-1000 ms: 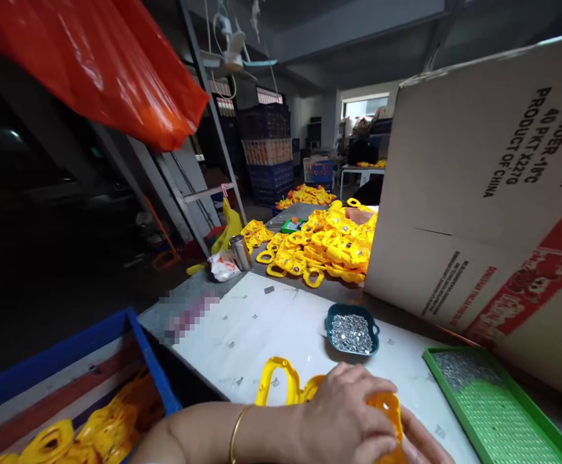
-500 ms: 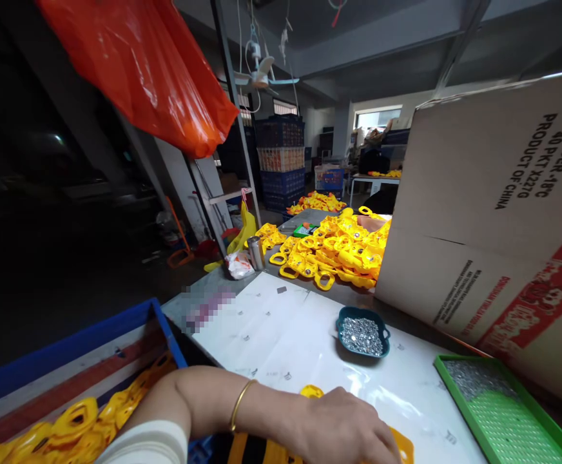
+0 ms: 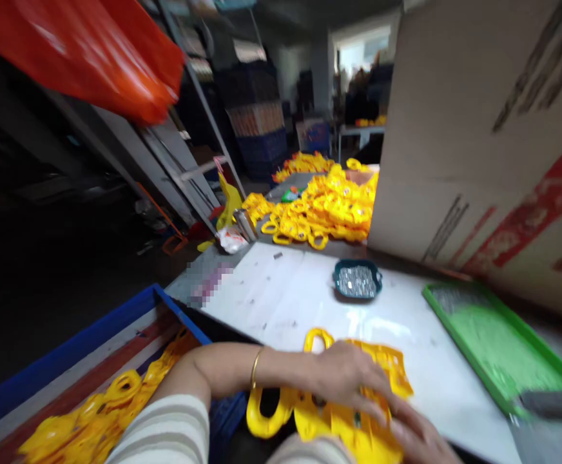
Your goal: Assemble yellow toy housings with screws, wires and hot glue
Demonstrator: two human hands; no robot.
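In the head view, the left hand (image 3: 353, 377) was laid palm-down, fingers loosely spread, on the yellow plastic parts (image 3: 392, 367) at bottom centre. The right hand (image 3: 419, 438) was seen at their lower right, its grip too blurred to be told. A dish (image 3: 357, 281) of small metal bits was set above them, well apart.

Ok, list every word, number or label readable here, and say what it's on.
No text here is readable.
Cardboard box: dark print and red markings, too motion-blurred to read.
Table: a pixelated patch, nothing legible.
Yellow plastic part: no lettering shows.
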